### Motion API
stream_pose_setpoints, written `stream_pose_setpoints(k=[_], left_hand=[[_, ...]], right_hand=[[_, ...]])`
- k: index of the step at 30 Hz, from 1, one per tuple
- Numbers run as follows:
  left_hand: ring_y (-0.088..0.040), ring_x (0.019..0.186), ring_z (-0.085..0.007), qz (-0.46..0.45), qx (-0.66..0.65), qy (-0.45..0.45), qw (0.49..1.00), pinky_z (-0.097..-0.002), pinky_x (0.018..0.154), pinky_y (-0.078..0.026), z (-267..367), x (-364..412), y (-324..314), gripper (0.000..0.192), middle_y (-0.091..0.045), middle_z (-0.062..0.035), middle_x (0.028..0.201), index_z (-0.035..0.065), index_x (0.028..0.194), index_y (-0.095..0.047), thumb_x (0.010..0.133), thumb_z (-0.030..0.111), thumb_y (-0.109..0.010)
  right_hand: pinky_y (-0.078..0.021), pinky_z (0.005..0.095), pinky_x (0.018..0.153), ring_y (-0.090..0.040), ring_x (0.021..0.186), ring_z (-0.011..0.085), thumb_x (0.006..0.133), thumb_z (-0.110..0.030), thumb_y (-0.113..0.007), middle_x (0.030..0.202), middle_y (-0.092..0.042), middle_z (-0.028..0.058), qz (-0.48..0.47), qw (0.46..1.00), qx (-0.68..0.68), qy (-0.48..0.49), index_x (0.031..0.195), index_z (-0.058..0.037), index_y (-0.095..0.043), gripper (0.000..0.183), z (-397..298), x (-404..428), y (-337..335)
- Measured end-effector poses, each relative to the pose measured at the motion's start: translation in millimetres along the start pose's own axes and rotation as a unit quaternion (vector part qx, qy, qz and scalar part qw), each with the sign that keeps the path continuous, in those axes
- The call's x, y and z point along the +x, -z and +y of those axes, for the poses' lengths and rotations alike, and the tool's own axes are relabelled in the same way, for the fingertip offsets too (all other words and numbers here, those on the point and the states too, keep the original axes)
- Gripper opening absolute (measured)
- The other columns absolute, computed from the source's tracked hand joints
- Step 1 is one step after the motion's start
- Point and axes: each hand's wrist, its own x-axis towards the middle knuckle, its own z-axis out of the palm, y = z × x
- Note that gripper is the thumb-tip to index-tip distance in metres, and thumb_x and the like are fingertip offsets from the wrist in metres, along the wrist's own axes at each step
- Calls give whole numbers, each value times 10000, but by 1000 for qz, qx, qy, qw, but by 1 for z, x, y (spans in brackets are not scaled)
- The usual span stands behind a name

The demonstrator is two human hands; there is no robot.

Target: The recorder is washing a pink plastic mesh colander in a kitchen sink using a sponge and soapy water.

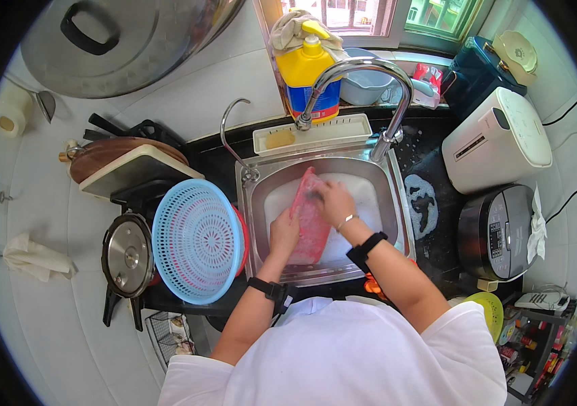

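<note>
A red, suds-streaked plastic piece, perhaps a basket or basin seen on edge, is tilted over the steel sink. My left hand grips its left edge. Against its upper right face, my right hand presses something small and dark, too blurred to name. Below them, foamy water fills a pale basin standing in the sink. The curved chrome faucet arches above the sink's back right corner.
Left of the sink, a light blue plastic colander leans beside a pressure cooker. A narrow white tray holding a sponge and a yellow pump bottle stand behind. To the right are suds, a rice cooker and a white appliance.
</note>
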Motion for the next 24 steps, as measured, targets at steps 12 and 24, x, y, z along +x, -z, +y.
stream_pose_setpoints(k=[12, 24], left_hand=[[-557, 707, -392, 16, -16, -14, 1000, -416, 615, -425, -2, 3, 2, 355, -558, -233, 721, -5, 877, -566, 890, 326, -440], [-544, 822, -430, -22, -13, 35, 999, -468, 690, -430, -3, 6, 1, 333, -584, -245, 825, 23, 913, -584, 885, 320, -436]], right_hand=[[-443, 408, 835, -498, 982, 357, 723, -137, -591, 1056, -553, 121, -30, 999, -6, -40, 993, -145, -612, 271, -9, 3, -7], [-456, 405, 758, -515, 931, 327, 698, -132, -637, 988, -560, 123, 79, 990, 0, 117, 917, -105, -602, 223, -2, 0, -15]])
